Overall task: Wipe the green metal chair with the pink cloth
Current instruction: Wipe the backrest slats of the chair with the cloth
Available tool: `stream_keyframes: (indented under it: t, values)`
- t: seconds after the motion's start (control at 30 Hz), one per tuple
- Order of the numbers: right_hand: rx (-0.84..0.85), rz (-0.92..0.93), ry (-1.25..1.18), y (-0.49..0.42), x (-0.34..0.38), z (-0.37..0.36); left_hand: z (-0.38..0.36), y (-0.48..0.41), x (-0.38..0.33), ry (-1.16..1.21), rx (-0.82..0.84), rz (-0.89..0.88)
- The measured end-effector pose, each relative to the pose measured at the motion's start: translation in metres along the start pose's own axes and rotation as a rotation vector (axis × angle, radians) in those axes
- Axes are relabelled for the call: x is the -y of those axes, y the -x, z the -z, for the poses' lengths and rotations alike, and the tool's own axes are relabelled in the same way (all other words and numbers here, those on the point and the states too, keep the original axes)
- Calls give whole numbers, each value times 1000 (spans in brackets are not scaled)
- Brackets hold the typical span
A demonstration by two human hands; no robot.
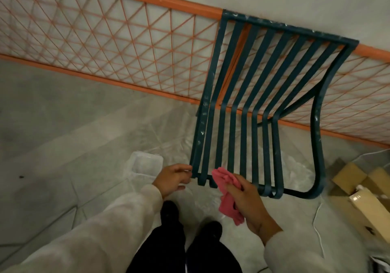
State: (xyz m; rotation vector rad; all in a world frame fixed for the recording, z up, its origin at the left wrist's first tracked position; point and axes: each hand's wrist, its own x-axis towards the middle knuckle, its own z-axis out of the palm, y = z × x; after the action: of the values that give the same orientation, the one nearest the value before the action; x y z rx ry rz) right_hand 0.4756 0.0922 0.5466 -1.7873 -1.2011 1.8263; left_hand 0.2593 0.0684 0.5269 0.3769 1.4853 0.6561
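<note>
Right hand (247, 198) is closed around the pink cloth (226, 190), bunched in the fist, one end sticking up past the fingers, the other hanging below the palm. The upper end of the cloth touches the front edge of the green metal chair (249, 108), on the seat slats near the left front corner. Left hand (173, 177) sits just left of that corner, fingers curled loosely, fingertips at or touching the outermost slat; whether it really grips the slat cannot be told, it holds nothing else.

Step in hand, as a judgement: wiping at the seat's front edge, cloth on the metal, left hand likely steadying the frame. White specks and smears show on the chair's left rail and top back bar, so most of the chair looks not yet cleaned. Next move calls for sliding the cloth along each slat from front edge toward the backrest, pressing enough to lift the specks, and re-bunching the cloth so a flat face meets the narrow bars.

Around the chair: behind it an orange lattice railing (105, 40), backrest leaning at or against it. Left of the seat front, a clear plastic container (145, 164) on the floor. Right of the chair, cardboard boxes (358, 192) and a thin white cable (316, 220).

Writing: no brand, label or text readable anywhere; box surfaces look plain.
</note>
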Motion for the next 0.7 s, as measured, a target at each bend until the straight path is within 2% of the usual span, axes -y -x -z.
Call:
stream_keyframes:
  t: [0.4, 0.57, 0.7]
  values:
    - [-6, 35, 153, -71, -6, -11, 8, -62, 21, -128, -99, -70]
    - [20, 106, 158, -93, -7, -6, 4, -78, 34, -154, -97, -92]
    - [32, 196, 288, -118, -10, 0, -5, -97, 41, -141, -122, -164]
